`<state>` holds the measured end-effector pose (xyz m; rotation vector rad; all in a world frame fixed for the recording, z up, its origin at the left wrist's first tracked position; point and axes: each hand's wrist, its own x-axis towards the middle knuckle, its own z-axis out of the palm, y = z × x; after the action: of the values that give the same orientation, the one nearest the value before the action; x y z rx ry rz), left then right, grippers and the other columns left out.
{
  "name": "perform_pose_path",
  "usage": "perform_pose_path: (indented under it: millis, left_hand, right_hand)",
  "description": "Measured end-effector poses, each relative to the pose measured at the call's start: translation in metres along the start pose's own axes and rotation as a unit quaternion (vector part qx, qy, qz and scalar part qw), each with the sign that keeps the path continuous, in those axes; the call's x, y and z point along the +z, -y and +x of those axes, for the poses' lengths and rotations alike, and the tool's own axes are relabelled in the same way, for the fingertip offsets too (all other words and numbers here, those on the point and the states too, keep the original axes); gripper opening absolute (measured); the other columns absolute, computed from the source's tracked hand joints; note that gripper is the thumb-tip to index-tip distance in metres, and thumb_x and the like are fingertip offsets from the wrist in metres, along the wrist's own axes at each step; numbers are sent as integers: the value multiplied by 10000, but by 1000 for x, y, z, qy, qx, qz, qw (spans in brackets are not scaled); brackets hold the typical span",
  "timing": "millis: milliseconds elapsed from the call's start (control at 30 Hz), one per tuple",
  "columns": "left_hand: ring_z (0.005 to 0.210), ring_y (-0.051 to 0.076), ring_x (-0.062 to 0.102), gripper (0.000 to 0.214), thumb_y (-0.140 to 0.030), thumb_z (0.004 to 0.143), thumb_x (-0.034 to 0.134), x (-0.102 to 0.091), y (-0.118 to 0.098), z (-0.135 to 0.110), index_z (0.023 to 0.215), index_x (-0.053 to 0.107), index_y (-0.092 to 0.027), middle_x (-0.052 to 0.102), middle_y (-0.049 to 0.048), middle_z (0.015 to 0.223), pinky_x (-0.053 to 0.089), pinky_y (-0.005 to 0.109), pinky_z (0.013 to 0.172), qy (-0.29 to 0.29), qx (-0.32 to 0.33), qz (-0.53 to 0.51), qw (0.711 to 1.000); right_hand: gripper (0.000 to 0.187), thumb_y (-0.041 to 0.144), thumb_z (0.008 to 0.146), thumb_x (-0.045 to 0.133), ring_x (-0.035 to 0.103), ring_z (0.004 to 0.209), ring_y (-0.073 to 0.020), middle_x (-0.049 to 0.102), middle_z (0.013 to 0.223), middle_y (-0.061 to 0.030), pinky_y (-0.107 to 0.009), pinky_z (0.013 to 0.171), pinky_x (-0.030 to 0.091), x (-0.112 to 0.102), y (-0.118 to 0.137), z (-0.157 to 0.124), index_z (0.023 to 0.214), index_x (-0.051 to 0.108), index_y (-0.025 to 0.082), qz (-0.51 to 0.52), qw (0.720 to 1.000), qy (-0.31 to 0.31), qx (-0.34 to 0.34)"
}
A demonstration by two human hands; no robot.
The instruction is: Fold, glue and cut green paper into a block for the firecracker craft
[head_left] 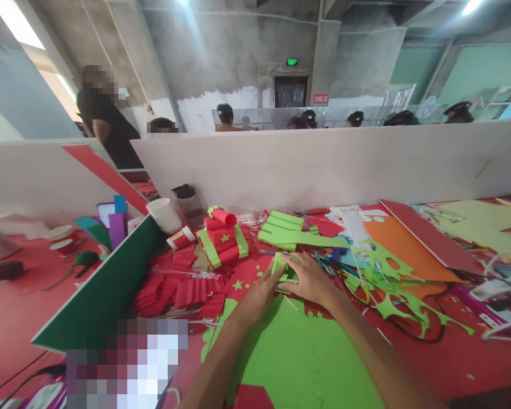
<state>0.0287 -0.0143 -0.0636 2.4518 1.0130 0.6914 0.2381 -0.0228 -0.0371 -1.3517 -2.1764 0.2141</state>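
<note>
My left hand and my right hand come together at the middle of the table. Between their fingers is a small light-green paper piece, partly hidden, its shape hard to make out. Below my hands lies a large light-green sheet. Little green paper stars are scattered to the left on the red surface. Just beyond sit a stack of red paper rolls with green bands and a star, and a row of green paper rolls.
Folded red paper pieces are heaped at left, beside a leaning dark-green board. A white cup stands behind them. Cut green scraps, an orange sheet and a cable lie right. A white partition borders the far side; people sit beyond.
</note>
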Motion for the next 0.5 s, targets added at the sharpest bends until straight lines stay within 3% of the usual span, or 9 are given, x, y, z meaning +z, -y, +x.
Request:
perform_pose_path:
  millis: [133,233,367,500]
  left_hand:
    - [1319,296,504,518,-195,979,370,-7,-3,-1,1493,377,-256,548,145,1403,477,463,1022,15,-8,-50,999]
    - [1385,280,422,484,-293,994,379,-17,-9,-1,1477,407,-272,467,97,1489,397,467,1107,20,-35,-83,996]
    - [1421,257,364,492,-420,998,371,-28,-11,3,1455,430,-250,361,65,1558,310,457,1168,-43,-79,-123,988]
    - [1377,253,431,463,-426,992,366,-29,-5,6,1372,511,-203,479,88,1483,344,444,1148,-84,-95,-126,984]
  right_hand:
    - [827,678,819,588,478,1234,-397,561,1306,-192,-549,997,407,-2,4,0,1499,398,248,-51,998,27,22]
    - [807,674,838,564,492,1224,-376,558,1301,-177,-524,992,423,-6,7,1,1509,375,267,-64,997,38,21]
    - [817,683,833,560,491,1230,-361,520,1349,-162,-503,1009,418,-10,7,1,1519,346,294,-69,996,47,34]
    - [818,685,826,568,483,1238,-363,528,1326,-164,-498,1022,407,-11,7,0,1511,368,285,-66,995,59,35]
